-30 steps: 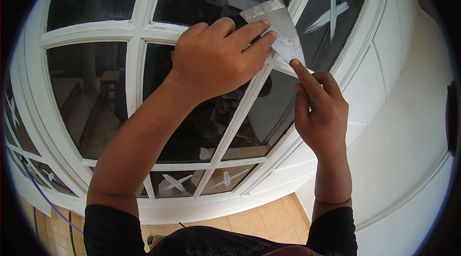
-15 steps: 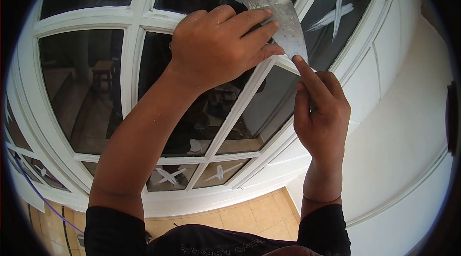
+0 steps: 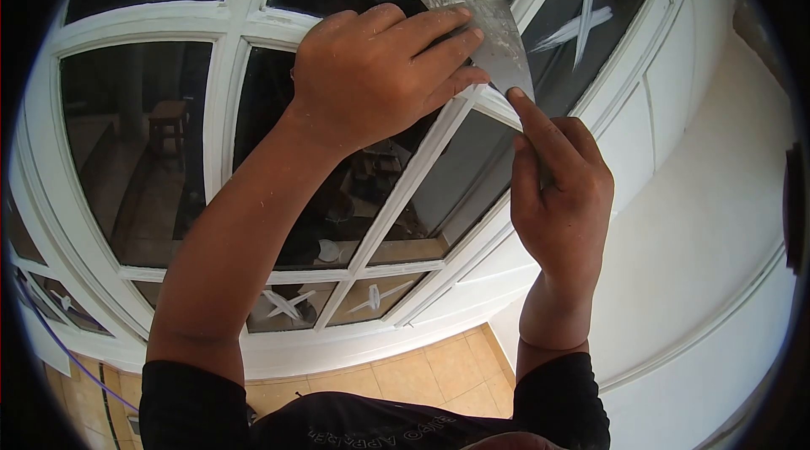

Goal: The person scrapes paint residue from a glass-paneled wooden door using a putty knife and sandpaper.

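My left hand (image 3: 384,79) is closed on a flat metal scraper blade (image 3: 498,32), its fingers over the face and its thumb by the lower edge. Grey and whitish smears mark the blade, which tilts in front of the window. Close to its lower right corner is my right hand (image 3: 561,184), index finger extended and the other fingers curled. A thin tool seen edge-on shows by that fingertip, but most of it is hidden in the hand. Behind both hands stands a white window frame (image 3: 413,184) with dark glass panes (image 3: 139,138).
White crossed strokes (image 3: 582,21) mark several panes. A white wall (image 3: 692,222) rises at the right. Below lie beige floor tiles (image 3: 422,374), and a purple cable (image 3: 63,347) runs at lower left. A wooden stool (image 3: 167,121) shows in the glass.
Both hands and the scraper blade appear slightly higher and further left. The window has shifted the same way in view, and the grips look unchanged.
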{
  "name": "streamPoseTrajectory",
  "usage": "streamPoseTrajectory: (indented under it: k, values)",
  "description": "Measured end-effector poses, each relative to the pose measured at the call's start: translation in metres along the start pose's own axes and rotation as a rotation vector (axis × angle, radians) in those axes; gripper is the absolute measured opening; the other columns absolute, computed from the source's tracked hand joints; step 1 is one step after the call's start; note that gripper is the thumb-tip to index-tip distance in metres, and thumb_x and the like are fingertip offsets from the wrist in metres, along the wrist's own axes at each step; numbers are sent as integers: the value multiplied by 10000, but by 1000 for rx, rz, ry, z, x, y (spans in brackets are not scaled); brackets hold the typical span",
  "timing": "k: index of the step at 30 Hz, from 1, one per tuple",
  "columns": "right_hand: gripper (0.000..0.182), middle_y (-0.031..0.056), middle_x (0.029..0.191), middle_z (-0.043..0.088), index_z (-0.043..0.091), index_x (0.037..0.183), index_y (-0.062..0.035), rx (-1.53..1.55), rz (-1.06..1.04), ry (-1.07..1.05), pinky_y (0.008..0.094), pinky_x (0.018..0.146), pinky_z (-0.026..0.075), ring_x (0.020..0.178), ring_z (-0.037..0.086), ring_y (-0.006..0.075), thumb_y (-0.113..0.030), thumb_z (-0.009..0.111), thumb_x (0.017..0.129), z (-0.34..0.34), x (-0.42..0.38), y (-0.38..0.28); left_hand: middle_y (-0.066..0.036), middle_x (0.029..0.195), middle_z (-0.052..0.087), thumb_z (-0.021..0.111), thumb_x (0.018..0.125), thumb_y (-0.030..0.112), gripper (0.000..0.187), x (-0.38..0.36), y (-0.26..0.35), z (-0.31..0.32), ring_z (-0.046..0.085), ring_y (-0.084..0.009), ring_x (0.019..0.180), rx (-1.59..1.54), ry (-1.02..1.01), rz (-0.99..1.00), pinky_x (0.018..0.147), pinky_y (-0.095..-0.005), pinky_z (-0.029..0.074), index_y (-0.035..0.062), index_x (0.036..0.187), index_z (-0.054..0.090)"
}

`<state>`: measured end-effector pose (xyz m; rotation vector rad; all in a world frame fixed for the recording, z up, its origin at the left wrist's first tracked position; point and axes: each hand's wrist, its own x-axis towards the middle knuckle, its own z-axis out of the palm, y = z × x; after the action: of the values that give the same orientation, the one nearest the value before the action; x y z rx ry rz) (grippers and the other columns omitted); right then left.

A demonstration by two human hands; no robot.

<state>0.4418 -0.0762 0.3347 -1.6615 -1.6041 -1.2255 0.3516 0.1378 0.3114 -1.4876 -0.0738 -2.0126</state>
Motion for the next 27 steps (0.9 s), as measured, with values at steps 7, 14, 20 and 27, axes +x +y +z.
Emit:
streamPoseTrajectory:
  k: [7,14,20,27]
  values:
    - [404,84,826,680,767,1253,-109,-9,-3,30,314,596,495,647,617,152,55,679,894,-1,5,-10,67,1143,781,815,842,469,377,0,0,-1,682,-73,712,-26,-4,1,572,-205,479,218,1122,809]
    - [397,95,816,677,768,1245,-102,-15,14,7,315,584,485,624,606,159,53,674,892,-8,6,-13,60,1146,780,817,840,459,378,1,-1,-2,682,-76,707,-32,9,1,576,-207,487,212,1126,808]
    - [372,73,809,648,754,1253,-137,-82,-16,-21,319,537,524,601,649,189,-30,672,906,-12,7,-14,53,1144,781,820,842,442,379,0,0,-3,688,-76,716,-60,3,-10,589,-205,495,212,1143,804]
    - [372,72,798,634,755,1248,-136,-79,-53,-6,329,527,516,587,635,192,-28,670,903,-12,10,-17,48,1174,778,814,851,439,379,2,0,-4,686,-77,713,-46,-4,-15,587,-209,493,218,1158,803]
